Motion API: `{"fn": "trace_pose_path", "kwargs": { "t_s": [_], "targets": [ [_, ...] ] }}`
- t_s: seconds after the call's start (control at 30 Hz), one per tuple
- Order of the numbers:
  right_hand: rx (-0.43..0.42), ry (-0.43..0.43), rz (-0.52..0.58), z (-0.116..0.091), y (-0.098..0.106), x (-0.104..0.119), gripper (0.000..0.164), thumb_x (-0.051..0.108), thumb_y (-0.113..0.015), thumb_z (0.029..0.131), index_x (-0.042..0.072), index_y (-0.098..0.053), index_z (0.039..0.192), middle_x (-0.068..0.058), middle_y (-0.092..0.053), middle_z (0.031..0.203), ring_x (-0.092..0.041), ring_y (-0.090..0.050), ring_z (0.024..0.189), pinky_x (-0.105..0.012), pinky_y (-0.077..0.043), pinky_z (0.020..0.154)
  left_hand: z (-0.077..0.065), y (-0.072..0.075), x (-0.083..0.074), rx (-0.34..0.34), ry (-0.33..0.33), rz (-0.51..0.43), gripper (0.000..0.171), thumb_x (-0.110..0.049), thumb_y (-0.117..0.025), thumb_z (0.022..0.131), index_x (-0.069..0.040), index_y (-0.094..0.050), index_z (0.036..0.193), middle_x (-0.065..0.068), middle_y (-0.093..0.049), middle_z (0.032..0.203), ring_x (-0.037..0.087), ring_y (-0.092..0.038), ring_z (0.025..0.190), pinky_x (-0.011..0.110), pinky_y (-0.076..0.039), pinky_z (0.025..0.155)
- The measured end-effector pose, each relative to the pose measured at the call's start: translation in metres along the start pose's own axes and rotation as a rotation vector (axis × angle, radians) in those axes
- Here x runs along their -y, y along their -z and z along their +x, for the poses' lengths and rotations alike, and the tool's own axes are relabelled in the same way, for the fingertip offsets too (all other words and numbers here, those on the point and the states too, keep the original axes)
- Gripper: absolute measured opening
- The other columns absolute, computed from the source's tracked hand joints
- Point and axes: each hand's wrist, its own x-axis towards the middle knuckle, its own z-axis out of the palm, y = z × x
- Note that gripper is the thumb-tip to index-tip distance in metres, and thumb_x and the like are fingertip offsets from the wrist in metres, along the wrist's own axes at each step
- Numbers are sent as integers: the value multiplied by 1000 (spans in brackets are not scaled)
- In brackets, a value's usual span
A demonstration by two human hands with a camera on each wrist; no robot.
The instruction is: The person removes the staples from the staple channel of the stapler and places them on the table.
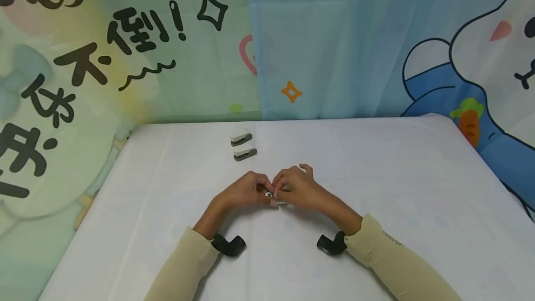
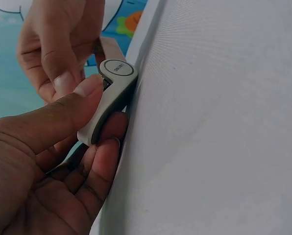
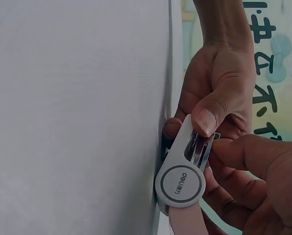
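Observation:
A small white stapler (image 3: 181, 186) with a round "deli" badge is swung apart, its metal staple channel (image 3: 201, 152) exposed. My left hand (image 1: 249, 190) grips the stapler's body, thumb on top and fingers beneath, as the left wrist view shows. With thumb and fingertips, my right hand (image 1: 300, 188) pinches the end of the metal channel. Both hands meet low over the white table, so the head view shows little of the stapler. Whether staples lie in the channel, I cannot tell.
Two more small white-and-grey staplers, a rear one (image 1: 240, 137) and a front one (image 1: 244, 153), lie beyond my hands on the white-covered table (image 1: 376, 166). A printed cloth backdrop (image 1: 326, 36) hangs behind the table's far edge. Black wrist mounts (image 1: 229, 245) project from the cuffs.

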Motion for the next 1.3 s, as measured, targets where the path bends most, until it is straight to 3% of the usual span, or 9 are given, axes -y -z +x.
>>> {"fn": "trace_pose_path", "kwargs": {
  "t_s": [0.27,0.5,0.7,0.83,0.93,1.17,1.3],
  "targets": [
    [62,-7,-57,-4,5,3,16,8,-65,93,18,-64,81,7,-59,100,-21,-52,101,-65,-11,100,2,-1,4,0,14,-10,17,-7,-83,76,-6,-71,88,-2,-67,77,6,-56,68,23,-45,63],
    [27,48,29,-5,16,-4,9,6,-63,95,15,-63,92,9,-63,90,-10,-58,91,-56,-19,98,4,1,6,7,26,-5,18,-8,-83,77,-7,-72,91,-2,-69,79,8,-59,70,24,-47,65],
    [46,82,-2,-3,18,-5,12,8,-71,88,18,-69,82,7,-61,96,-13,-57,96,-55,-21,93,4,3,5,14,24,-14,19,-7,-83,77,-5,-72,92,-1,-69,80,8,-60,71,24,-47,66],
    [76,114,-96,-2,12,-4,1,24,-77,85,23,-77,85,6,-60,104,-13,-54,99,-57,-22,92,4,3,7,27,16,-45,16,-4,-80,78,-3,-71,92,0,-69,80,9,-60,71,24,-47,66],
    [75,131,-119,-2,9,-2,12,30,-79,82,23,-80,91,7,-61,105,-12,-54,97,-57,-24,91,3,3,8,31,5,-49,15,-3,-80,78,-2,-71,91,0,-68,81,9,-59,71,24,-47,65],
    [68,111,-68,-2,7,-1,3,22,-79,82,19,-78,82,7,-61,102,-15,-56,99,-56,-25,91,3,3,7,22,-2,-34,16,-5,-82,77,-4,-72,90,-1,-67,80,8,-55,69,24,-45,64],
    [70,83,-50,0,7,-3,7,17,-77,85,20,-74,79,9,-61,99,-15,-56,98,-55,-25,91,2,3,6,15,16,-28,17,-7,-83,77,-5,-72,90,-1,-67,78,7,-55,69,24,-45,64]
  ]
}}
